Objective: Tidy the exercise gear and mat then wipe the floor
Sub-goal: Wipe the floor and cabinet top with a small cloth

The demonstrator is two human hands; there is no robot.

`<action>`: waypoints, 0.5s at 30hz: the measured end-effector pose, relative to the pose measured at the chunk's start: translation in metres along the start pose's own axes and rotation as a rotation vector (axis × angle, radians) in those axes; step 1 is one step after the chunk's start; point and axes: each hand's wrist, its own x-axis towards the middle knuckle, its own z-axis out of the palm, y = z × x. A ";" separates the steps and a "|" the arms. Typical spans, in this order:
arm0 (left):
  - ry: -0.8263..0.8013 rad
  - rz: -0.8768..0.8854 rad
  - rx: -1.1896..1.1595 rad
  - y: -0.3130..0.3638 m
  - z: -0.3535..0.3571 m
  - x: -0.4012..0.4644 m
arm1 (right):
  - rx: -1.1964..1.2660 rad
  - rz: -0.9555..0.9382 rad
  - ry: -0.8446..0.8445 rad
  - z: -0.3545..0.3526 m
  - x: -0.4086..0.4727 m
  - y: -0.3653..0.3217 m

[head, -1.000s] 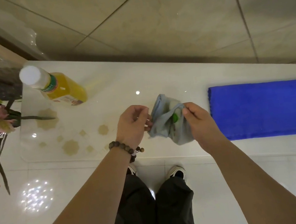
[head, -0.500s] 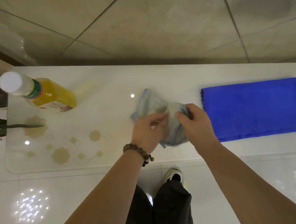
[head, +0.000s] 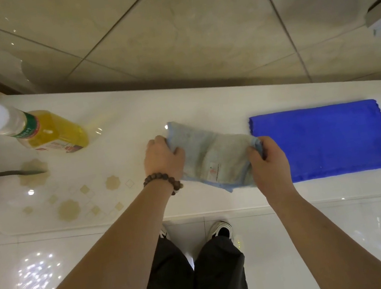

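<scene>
A: Items, left to right?

B: Bottle (head: 41, 132) of yellow liquid, upright on the white counter (head: 129, 109). Left hand (head: 163, 159), closed on the left end of the pale blue cloth (head: 214, 159). Right hand (head: 267, 161), closed on its right end. Folded blue towel (head: 320, 141), just beside.

A: Cloth's position?

B: On the counter, stretched between both hands; long axis left to right, each hand equally near.

A: Obscured?

B: Cloth's ends, under the fingers. Label print illegible. No exercise gear or mat in view.
</scene>
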 end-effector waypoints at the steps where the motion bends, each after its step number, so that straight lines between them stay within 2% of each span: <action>1: 0.029 -0.024 -0.066 -0.005 -0.006 -0.003 | 0.009 -0.006 0.025 0.000 0.002 0.000; 4: 0.060 -0.079 -0.170 -0.026 -0.020 -0.009 | -0.038 0.028 0.070 0.006 0.016 0.005; 11: 0.000 -0.177 -0.152 -0.049 -0.014 -0.006 | -0.410 0.172 -0.024 0.031 0.039 0.028; 15: -0.034 -0.150 -0.066 -0.046 -0.006 -0.009 | -0.388 0.186 -0.020 0.038 0.039 0.029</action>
